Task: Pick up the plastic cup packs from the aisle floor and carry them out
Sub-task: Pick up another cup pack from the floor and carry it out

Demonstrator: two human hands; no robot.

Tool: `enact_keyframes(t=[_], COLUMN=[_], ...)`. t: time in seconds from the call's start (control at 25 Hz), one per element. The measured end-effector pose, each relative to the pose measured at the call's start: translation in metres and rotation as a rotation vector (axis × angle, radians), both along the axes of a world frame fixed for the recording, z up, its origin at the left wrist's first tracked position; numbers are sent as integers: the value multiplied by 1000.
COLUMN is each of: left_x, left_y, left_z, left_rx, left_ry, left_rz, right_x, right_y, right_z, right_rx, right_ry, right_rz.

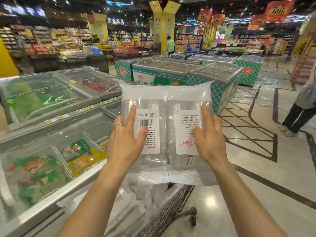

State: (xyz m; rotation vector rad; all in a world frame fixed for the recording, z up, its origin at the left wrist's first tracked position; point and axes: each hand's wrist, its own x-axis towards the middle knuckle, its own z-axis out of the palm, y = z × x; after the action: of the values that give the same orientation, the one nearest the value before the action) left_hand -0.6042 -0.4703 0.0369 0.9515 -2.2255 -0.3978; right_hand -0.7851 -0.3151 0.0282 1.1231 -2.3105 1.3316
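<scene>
The chest freezer (51, 117) stands just left of the wire cart (171, 211). Above the cart, two plastic cup packs (148, 93) are held side by side. The left hand (123, 142) and right hand (210, 139) clamp them from outside, thumbs and forefingers flat on top, other fingers round the edges. If the squeeze weakens, the slippery film may slide and one pack may drop.

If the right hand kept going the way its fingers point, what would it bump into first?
The right hand holds the cup packs, so it would first slide along their wrap. Past the packs' top edge, it would probably meet the green-checked freezer ahead, though the depth is unclear.
</scene>
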Motion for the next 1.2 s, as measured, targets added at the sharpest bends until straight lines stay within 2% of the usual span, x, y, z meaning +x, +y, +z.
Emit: enact_keyframes(t=[0.24, 0.4, 0.56, 0.8, 1.0, 1.2], left_x=[-112, -150, -176, -208, -236, -253], left_y=[-26, -40, -67, -103, -132, -168], left_z=[-29, -55, -81, -128, -178, -235], left_rx=[88, 112, 125, 358, 570, 789], left_ry=[37, 25, -23, 132, 167, 220], left_rz=[64, 96, 142, 135, 146, 161], right_x=[-134, -183, -211, -236, -249, -252], right_y=[-40, -63, -92, -142, -194, -249], right_z=[-2, -6, -18, -38, -62, -101], right_rx=[151, 202, 170, 180, 344, 448], right_ry=[-13, 1, 20, 41, 58, 100], right_rz=[150, 169, 221, 237, 205, 294])
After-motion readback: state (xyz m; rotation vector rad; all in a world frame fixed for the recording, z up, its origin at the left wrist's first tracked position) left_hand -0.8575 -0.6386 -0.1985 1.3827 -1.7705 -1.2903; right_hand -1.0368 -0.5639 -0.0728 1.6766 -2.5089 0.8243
